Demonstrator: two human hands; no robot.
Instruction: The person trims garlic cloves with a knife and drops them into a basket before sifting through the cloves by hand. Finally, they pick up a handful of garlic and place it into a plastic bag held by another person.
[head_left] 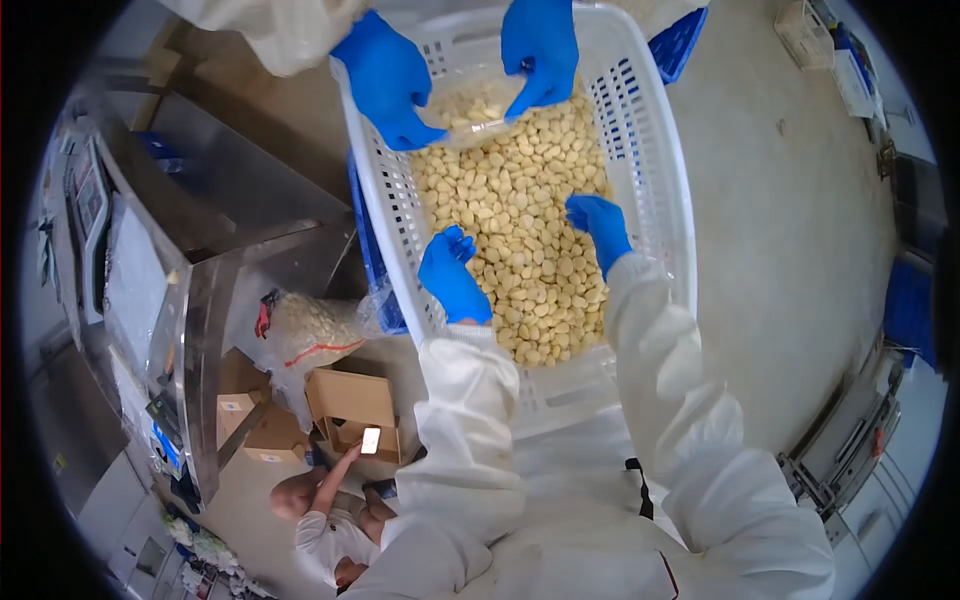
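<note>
The peeled garlic cloves [520, 240] fill a white plastic crate [650, 180] and lie right under both of the person's hands. The left hand [452, 275], in a blue glove, hovers just above the near-left part of the pile, its grip narrow: thumb and fingertips are pinched close together, though whether a clove sits between them cannot be told. The right hand [600, 228], also gloved in blue, reaches in from the near-right with fingers curled down onto the cloves; its grip is loosely open and touches the top of the heap, holding nothing that can be made out. The bulk of the cloves spreads between the two hands and beyond them, toward the far end of the crate.

Beyond both hands, at the far end, a co-worker's two blue-gloved hands [540, 50] hold a clear plastic bag [470, 105] partly filled with cloves, resting on the pile.

Left of the left hand, outside the crate, stands a stainless steel machine [200, 220]. Below it lies a tied clear bag of cloves [310, 335], and next to that an open cardboard box [350, 410]. Nearer still, on the floor, another person [325, 520] sits holding up a phone [370, 440].
</note>
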